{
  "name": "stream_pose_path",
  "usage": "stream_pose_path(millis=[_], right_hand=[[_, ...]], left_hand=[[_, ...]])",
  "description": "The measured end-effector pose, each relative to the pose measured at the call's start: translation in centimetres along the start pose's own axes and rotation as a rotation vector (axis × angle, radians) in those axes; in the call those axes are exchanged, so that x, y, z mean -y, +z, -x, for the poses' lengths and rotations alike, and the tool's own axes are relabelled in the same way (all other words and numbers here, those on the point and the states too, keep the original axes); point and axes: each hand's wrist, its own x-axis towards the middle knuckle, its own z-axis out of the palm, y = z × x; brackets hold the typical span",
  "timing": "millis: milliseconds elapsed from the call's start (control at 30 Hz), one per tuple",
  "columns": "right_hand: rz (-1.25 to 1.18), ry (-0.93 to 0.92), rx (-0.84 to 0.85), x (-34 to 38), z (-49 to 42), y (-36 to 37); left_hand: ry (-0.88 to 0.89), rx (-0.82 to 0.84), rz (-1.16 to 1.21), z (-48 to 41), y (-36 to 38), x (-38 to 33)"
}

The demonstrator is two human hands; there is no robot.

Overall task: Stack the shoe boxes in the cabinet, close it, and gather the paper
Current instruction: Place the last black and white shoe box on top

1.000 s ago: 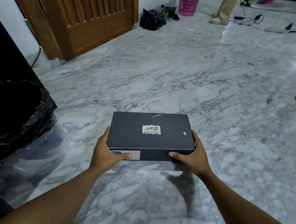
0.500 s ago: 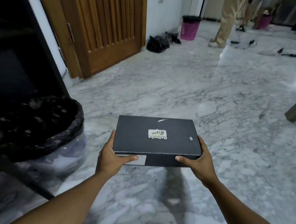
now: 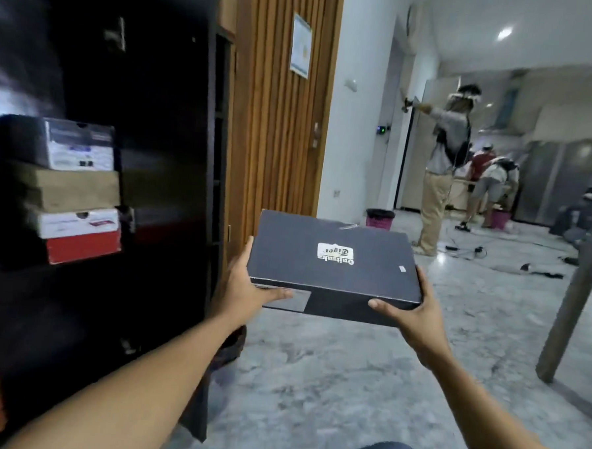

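Beside the tall black cabinet [image 3: 163, 114], we now hold the black cardboard shoe box [image 3: 334, 260] higher, left hand [image 3: 239, 290] and right hand [image 3: 413, 313] gripping its corners, ready to stack.

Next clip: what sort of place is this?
Probably a house's open hallway, doubling as a recording space: marble floor, a black cabinet holding stacked shoe boxes, a slatted wooden door, and a person in head-worn gear further in.

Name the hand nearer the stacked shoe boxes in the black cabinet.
Left. The left hand sits right of the stacked shoe boxes; the right hand is farther right, across the dark cardboard box.
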Motion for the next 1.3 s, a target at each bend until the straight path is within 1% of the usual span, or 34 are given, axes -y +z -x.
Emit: stream_pose_path(millis=[200, 300, 367, 500, 600, 867, 1033, 1167, 1300], right_hand=[[-0.012, -0.208, -0.021, 11.7, 0.2, 2.4], [-0.086, -0.316, 0.013, 15.7, 0.1, 5.8], [-0.140, -0.349, 0.051, 17.8, -0.3, 8.9], [-0.262, -0.378, 0.182, 21.5, -1.5, 16.1], [-0.379, -0.398, 0.284, 24.2, -1.8, 21.7], [-0.596, -0.414, 0.412, 30.0, -1.1, 34.9], [-0.727, -0.319, 0.416, 33.1, -1.4, 42.4], [-0.753, -0.381, 0.408, 35.0, -3.5, 48.2], [-0.784, -0.368, 0.343, 37.0, -6.7, 54.8]], left_hand=[[0.135, -0.191, -0.146, 1.9, -10.7, -9.1], [0.170, -0.286, -0.231, 2.7, -16.5, -11.6], [0.168, -0.343, -0.278, 3.3, -20.6, -12.8], [0.150, -0.482, -0.428, 4.2, -28.8, -14.8], [0.120, -0.585, -0.491, 5.5, -34.2, -15.6], [0.074, -0.831, -0.584, 8.5, -44.2, -17.8], [0.094, -0.974, -0.629, 6.8, -49.2, -18.7], [0.093, -1.076, -0.749, 4.2, -52.9, -18.5], [0.191, -1.178, -0.761, 0.0, -57.1, -17.2]])
